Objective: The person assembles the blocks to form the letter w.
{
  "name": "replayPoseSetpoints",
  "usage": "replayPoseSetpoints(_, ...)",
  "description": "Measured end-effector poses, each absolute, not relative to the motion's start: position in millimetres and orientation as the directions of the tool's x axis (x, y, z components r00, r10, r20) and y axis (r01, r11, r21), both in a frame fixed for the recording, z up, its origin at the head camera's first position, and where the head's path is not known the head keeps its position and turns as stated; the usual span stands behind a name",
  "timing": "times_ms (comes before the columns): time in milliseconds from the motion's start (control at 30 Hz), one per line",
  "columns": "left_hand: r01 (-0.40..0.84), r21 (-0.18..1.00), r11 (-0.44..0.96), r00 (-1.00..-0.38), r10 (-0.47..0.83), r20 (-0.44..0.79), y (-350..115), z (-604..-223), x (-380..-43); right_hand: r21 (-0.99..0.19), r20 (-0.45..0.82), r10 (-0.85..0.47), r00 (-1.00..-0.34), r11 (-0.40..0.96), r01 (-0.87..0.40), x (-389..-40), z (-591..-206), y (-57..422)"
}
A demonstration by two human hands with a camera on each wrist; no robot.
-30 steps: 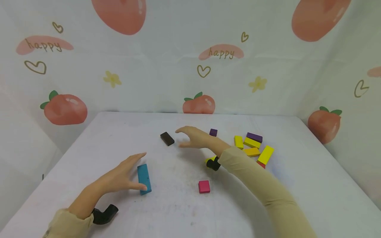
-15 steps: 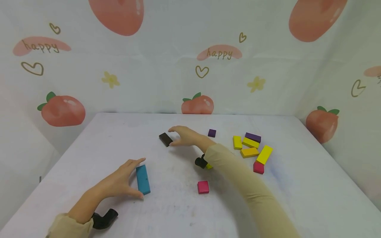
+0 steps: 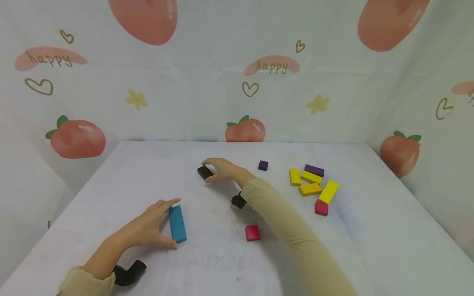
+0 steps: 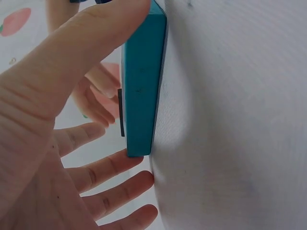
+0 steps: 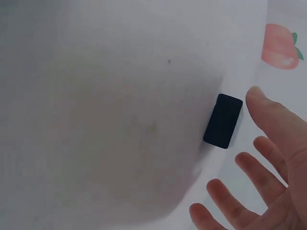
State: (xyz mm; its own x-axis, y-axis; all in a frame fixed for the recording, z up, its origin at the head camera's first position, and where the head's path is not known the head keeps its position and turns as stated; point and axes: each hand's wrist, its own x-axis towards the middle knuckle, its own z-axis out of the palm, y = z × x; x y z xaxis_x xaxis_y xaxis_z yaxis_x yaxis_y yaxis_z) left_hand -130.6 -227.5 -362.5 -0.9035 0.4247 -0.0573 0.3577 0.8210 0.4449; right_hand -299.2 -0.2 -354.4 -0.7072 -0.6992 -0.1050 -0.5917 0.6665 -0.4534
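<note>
In the head view, my left hand [image 3: 148, 224] spans a long blue block [image 3: 177, 224] lying flat on the white table. Its thumb is by the near end and its fingers by the far end. The left wrist view shows the thumb overlapping one end of the blue block [image 4: 144, 86] and fingertips beside the other; firm contact cannot be told. My right hand [image 3: 222, 169] reaches around a small black block [image 3: 205, 173], thumb on the near side, fingers beyond. In the right wrist view, the fingers are spread beside the black block [image 5: 223, 120], apart from it.
A pink block [image 3: 252, 232] lies at the middle front, a small purple block [image 3: 263, 165] farther back. Toward the right is a loose group with a yellow block [image 3: 328, 192], an orange block [image 3: 310, 189], a red block [image 3: 321, 208] and others. A printed cloth hangs behind the table.
My right hand has moved left from beside the black block to around it. The left hand's thumb has shifted off the blue block's top to its near end. Both blocks stay put.
</note>
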Motion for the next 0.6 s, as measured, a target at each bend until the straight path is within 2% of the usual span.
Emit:
replayPoseSetpoints(433, 0.357, 0.449, 0.819, -0.899, 0.431, -0.072, -225.4, -359.2, -130.7, -0.438, -0.115, -0.691, -0.714, 0.68, -0.588, -299.1, -361.4, -9.6)
replayPoseSetpoints(600, 0.409, 0.433, 0.803, -0.889, 0.459, -0.012, -219.5, -360.1, -136.3, -0.434, -0.121, -0.684, -0.72, 0.689, -0.581, -300.1, -361.8, -10.3)
